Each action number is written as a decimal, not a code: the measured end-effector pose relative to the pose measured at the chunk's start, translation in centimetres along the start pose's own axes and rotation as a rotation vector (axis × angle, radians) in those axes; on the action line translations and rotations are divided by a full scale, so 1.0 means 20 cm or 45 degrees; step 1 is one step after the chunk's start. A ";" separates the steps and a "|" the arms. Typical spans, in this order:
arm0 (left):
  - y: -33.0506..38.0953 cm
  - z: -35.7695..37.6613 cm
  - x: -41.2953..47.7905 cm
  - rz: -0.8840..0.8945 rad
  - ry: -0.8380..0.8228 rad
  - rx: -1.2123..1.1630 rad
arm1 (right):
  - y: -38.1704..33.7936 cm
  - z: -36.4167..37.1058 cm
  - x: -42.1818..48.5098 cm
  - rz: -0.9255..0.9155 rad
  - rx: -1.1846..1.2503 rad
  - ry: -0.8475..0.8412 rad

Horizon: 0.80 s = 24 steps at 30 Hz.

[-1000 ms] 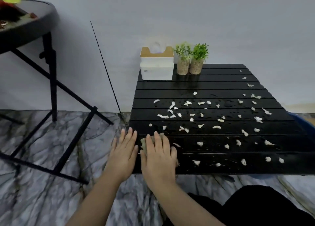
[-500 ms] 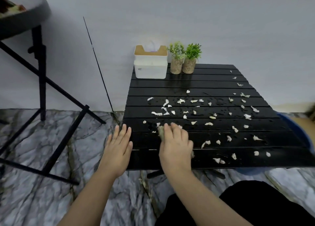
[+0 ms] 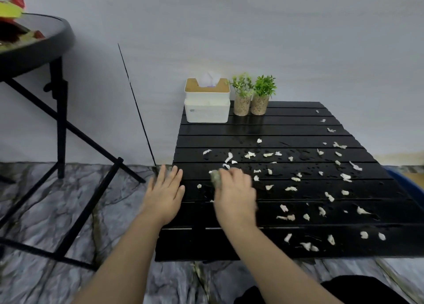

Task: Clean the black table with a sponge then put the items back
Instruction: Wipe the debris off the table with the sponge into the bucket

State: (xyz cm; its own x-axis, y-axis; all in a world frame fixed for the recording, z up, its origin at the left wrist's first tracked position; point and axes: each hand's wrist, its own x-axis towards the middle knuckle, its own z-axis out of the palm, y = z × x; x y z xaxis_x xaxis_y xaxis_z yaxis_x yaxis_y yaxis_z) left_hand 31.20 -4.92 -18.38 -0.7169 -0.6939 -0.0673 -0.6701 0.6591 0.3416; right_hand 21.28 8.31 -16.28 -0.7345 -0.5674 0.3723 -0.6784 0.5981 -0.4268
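Littering wet black table (image 3: 286, 129), white scraps (image 3: 291, 188)

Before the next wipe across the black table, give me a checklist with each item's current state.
1. Sponge under the right hand: ok, pressed on the slats.
2. Left hand bracing the black table at its left edge: ok, flat and open.
3. White scraps cleared: not ok, many are scattered to the right.
4. Surface wetted: ok, droplets show on the slats.
5. Tissue box and two potted plants moved off: not ok, they stand at the far left corner.
6. Catch for swept scraps: cannot tell; only a blue edge shows at the right.
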 end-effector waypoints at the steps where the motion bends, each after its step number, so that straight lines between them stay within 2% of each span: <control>1: -0.01 0.02 0.00 -0.036 -0.028 -0.035 | -0.08 0.06 0.01 -0.040 -0.007 -0.023; 4: -0.04 0.04 0.00 -0.034 -0.034 -0.075 | -0.17 0.18 -0.01 -0.210 -0.141 -0.078; 6: -0.04 0.04 0.01 -0.014 -0.018 -0.058 | -0.07 0.17 0.00 -0.246 -0.179 -0.067; 10: -0.04 0.04 0.00 -0.003 -0.014 -0.021 | 0.26 0.04 0.07 0.042 -0.266 -0.047; 13: -0.03 0.04 0.00 0.000 -0.012 -0.069 | 0.31 -0.02 0.14 0.212 -0.233 -0.043; 15: -0.03 0.05 0.00 -0.003 -0.009 -0.098 | 0.17 0.01 0.14 0.139 -0.174 0.012; 19: -0.05 0.05 0.00 0.005 -0.006 -0.136 | -0.13 0.13 0.02 -0.160 -0.198 -0.117; 22: -0.04 0.04 0.00 0.002 -0.014 -0.176 | -0.04 0.11 -0.01 -0.251 -0.187 -0.200; 24: -0.04 0.04 0.00 0.002 -0.015 -0.168 | 0.11 0.06 0.01 -0.174 -0.220 -0.185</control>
State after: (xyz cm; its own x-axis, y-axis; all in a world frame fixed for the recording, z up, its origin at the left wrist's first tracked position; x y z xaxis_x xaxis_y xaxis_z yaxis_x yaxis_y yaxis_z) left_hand 31.69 -5.23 -19.38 -0.7208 -0.6888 -0.0776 -0.6381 0.6158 0.4621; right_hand 19.76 8.87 -18.10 -0.6336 -0.7175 0.2893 -0.7736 0.5910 -0.2286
